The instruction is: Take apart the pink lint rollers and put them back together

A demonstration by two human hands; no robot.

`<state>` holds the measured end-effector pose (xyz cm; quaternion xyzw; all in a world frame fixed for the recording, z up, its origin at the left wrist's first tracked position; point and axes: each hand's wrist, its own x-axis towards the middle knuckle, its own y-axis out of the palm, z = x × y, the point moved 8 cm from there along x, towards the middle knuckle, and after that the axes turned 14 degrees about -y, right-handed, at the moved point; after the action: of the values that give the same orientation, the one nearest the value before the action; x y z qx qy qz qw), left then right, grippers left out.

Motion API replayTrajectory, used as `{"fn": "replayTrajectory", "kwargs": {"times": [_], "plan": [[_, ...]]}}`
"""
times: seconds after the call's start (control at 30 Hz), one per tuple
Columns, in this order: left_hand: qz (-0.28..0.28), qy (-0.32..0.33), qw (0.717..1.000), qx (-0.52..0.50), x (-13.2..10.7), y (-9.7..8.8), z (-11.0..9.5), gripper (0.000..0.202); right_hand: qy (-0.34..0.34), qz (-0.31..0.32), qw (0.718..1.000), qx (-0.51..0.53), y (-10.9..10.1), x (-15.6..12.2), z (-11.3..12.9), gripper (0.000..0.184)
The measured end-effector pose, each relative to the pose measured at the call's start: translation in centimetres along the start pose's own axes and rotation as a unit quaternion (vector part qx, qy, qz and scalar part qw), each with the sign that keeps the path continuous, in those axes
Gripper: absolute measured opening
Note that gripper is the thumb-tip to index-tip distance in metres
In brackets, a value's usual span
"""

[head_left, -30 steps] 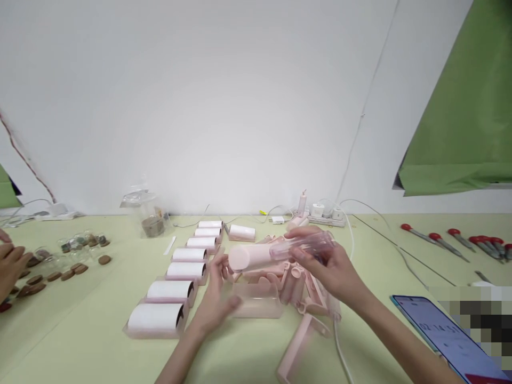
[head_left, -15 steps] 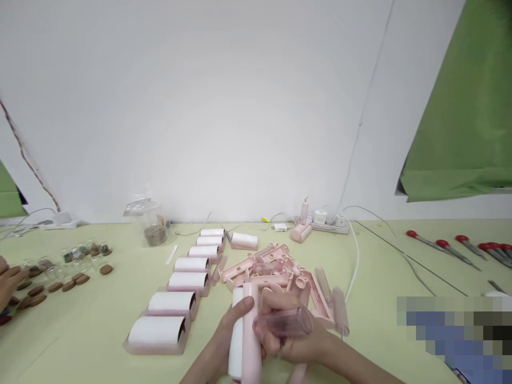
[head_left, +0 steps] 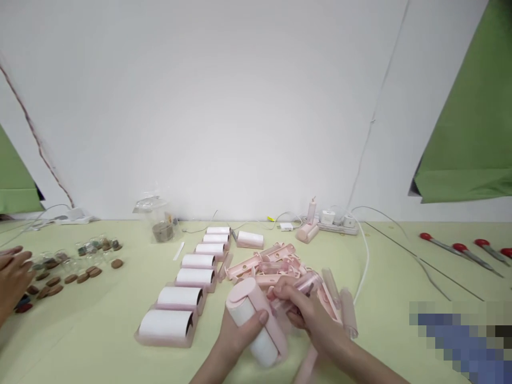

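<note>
My left hand [head_left: 236, 336] is wrapped round a pink lint roller with a white paper roll [head_left: 254, 320], held tilted low in front of me. My right hand [head_left: 306, 312] is closed on its clear pink handle part [head_left: 306, 285], at the roller's right side. Just behind my hands lies a heap of pink plastic roller parts [head_left: 276, 264]. To the left, a row of white rolls in pink holders [head_left: 188, 290] runs away from me on the pale green table [head_left: 100, 330].
Another person's hand [head_left: 12, 280] rests at the far left among small glass jars and brown corks [head_left: 76, 261]. A clear jar [head_left: 160, 218] stands near the wall. A power strip with chargers [head_left: 334, 221] and a white cable lie behind. Red-handled screwdrivers [head_left: 460, 248] lie far right.
My hands have turned the roller from upright to tilted, its white roll now facing me. The view has shifted slightly left. The other person's hand has come further into view.
</note>
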<state>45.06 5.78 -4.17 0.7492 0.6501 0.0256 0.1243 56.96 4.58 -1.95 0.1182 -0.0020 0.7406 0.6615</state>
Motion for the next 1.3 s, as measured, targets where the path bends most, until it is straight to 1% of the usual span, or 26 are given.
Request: {"fn": "replayTrajectory", "kwargs": {"times": [0.07, 0.1, 0.2, 0.27, 0.33, 0.37, 0.47, 0.53, 0.6, 0.67, 0.73, 0.83, 0.9, 0.97, 1.03, 1.07, 1.1, 1.13, 1.17, 1.2, 1.23, 1.3], "plan": [[0.035, -0.008, 0.999, 0.03, -0.1, 0.3, 0.1, 0.046, 0.037, 0.044, 0.997, 0.047, 0.2, 0.1, -0.6, 0.02], [0.051, -0.008, 0.998, 0.036, -0.1, 0.5, 0.0, 0.046, 0.043, 0.055, 0.995, 0.065, 0.2, 0.1, -0.8, 0.019], [0.092, -0.015, 0.996, 0.006, -0.5, 1.0, -0.1, 0.044, 0.035, 0.059, 0.994, 0.089, -0.1, 0.3, -1.1, 0.018], [0.11, -0.041, 0.992, -0.04, -0.6, 1.3, 0.2, 0.042, 0.026, 0.056, 0.994, 0.087, 0.0, 0.4, -0.9, 0.02], [0.112, -0.077, 0.986, -0.099, -0.5, 1.5, 0.8, 0.039, 0.001, 0.036, 0.999, 0.026, -0.2, 0.6, 0.2, 0.023], [0.111, -0.095, 0.98, -0.134, -0.3, 1.6, 1.2, 0.037, -0.026, 0.019, 0.999, -0.02, -0.3, 0.8, 1.1, 0.024], [0.094, -0.129, 0.958, -0.237, 0.2, 1.6, 2.0, 0.036, -0.115, -0.024, 0.984, -0.134, -0.1, 1.0, 3.8, 0.026], [0.091, -0.121, 0.951, -0.268, 0.3, 1.7, 2.1, 0.04, -0.139, -0.03, 0.976, -0.165, 0.4, 1.0, 4.2, 0.028], [0.097, -0.106, 0.957, -0.252, 0.1, 1.8, 1.9, 0.044, -0.133, -0.038, 0.974, -0.178, 0.4, 0.8, 3.4, 0.028], [0.1, -0.091, 0.97, -0.2, -0.1, 1.9, 1.6, 0.043, -0.121, -0.04, 0.98, -0.154, 0.2, 0.6, 2.4, 0.026], [0.095, -0.08, 0.982, -0.145, -0.3, 2.1, 1.3, 0.038, -0.106, -0.03, 0.989, -0.095, 0.1, 0.4, 1.4, 0.022], [0.104, -0.089, 0.984, -0.114, -0.3, 2.6, 1.5, 0.035, -0.071, -0.022, 0.997, 0.008, 0.1, 0.2, 0.2, 0.018], [0.129, -0.116, 0.977, -0.126, -0.2, 3.0, 2.2, 0.034, -0.057, -0.022, 0.997, 0.049, 0.0, 0.1, -0.2, 0.017], [0.164, -0.164, 0.962, -0.141, -0.3, 3.2, 3.0, 0.035, -0.064, -0.011, 0.996, 0.067, -0.1, 0.2, 0.2, 0.017], [0.208, -0.22, 0.941, -0.153, -0.5, 3.3, 3.5, 0.04, -0.073, 0.004, 0.994, 0.085, -0.6, 0.4, 1.5, 0.024], [0.224, -0.237, 0.932, -0.16, -0.6, 3.1, 3.3, 0.043, -0.093, 0.003, 0.992, 0.087, -1.3, 0.7, 2.7, 0.026], [0.225, -0.23, 0.931, -0.171, -0.4, 2.6, 2.7, 0.045, -0.112, 0.001, 0.991, 0.076, -2.1, 1.2, 3.9, 0.029], [0.2, -0.2, 0.942, -0.183, 0.0, 1.7, 1.8, 0.044, -0.159, -0.017, 0.986, 0.041, -3.5, 1.7, 5.5, 0.029], [0.162, -0.165, 0.951, -0.204, 0.5, 0.6, 0.8, 0.042, -0.203, -0.029, 0.978, -0.031, -4.8, 2.2, 7.1, 0.025], [0.124, -0.14, 0.959, -0.213, 1.0, -0.3, 0.1, 0.041, -0.222, -0.042, 0.966, -0.126, -6.0, 2.8, 8.0, 0.022], [0.088, -0.125, 0.965, -0.214, 1.3, -1.1, -0.4, 0.04, -0.214, -0.053, 0.949, -0.227, -7.3, 3.5, 8.4, 0.021], [0.03, -0.124, 0.974, -0.187, 1.8, -2.0, -0.5, 0.041, -0.161, -0.061, 0.895, -0.411, -9.3, 4.8, 7.9, 0.024]]}}
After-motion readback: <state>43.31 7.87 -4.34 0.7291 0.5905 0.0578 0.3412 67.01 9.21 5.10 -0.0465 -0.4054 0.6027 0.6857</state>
